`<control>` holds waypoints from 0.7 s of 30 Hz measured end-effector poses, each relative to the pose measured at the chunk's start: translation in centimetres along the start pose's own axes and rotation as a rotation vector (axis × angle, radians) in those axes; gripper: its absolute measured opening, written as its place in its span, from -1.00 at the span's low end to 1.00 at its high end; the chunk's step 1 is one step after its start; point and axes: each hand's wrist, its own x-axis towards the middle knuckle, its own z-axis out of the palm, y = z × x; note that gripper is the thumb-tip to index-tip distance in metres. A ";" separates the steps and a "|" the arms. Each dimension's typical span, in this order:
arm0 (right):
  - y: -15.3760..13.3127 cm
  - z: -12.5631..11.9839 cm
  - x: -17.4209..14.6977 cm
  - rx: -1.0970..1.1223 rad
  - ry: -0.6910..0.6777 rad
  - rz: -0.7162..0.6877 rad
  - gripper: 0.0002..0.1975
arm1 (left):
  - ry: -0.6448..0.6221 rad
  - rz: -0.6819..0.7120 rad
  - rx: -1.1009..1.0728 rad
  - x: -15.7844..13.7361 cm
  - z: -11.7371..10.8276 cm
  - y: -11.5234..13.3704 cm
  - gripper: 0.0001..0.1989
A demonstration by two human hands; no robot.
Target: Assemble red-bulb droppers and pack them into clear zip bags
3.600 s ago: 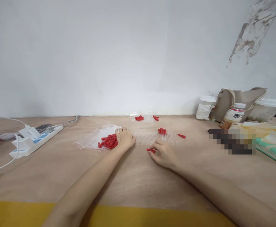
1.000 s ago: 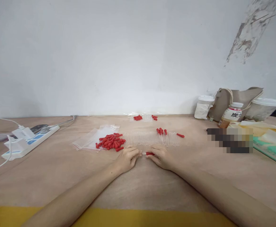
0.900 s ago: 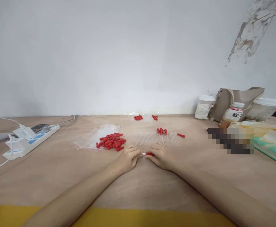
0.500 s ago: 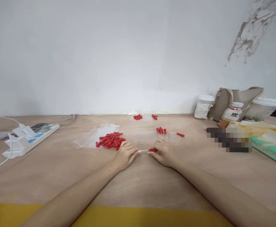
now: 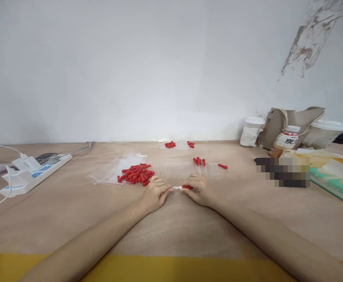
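Over the desk [image 5: 171, 231], a clear tube [image 5: 176, 188] was gripped by the left hand [image 5: 156, 192], and a red bulb [image 5: 187, 187] at the tube's right end was pinched in the right hand [image 5: 200, 189]. Beyond them, a row of clear tubes [image 5: 174, 170] was flanked by a pile of red bulbs [image 5: 136, 174] on the left.

Your tube [image 5: 176, 187]: glassy, smooth, glossy. Your bulb [image 5: 187, 187]: rubbery-looking, smooth. Bags [image 5: 104, 173] near you: thin, shiny plastic.
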 end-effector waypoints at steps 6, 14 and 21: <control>0.0 -0.2 0.2 0.001 -0.061 0.003 -0.82 | -0.002 0.004 -0.002 0.0 0.0 0.0 -0.76; 0.1 0.9 0.3 0.558 0.139 0.531 -0.73 | -0.004 -0.068 -0.034 0.3 -0.2 0.4 -0.77; 4.7 -2.5 2.7 0.538 0.420 0.721 -0.59 | -0.032 -0.130 -0.102 0.4 -0.6 0.7 -0.68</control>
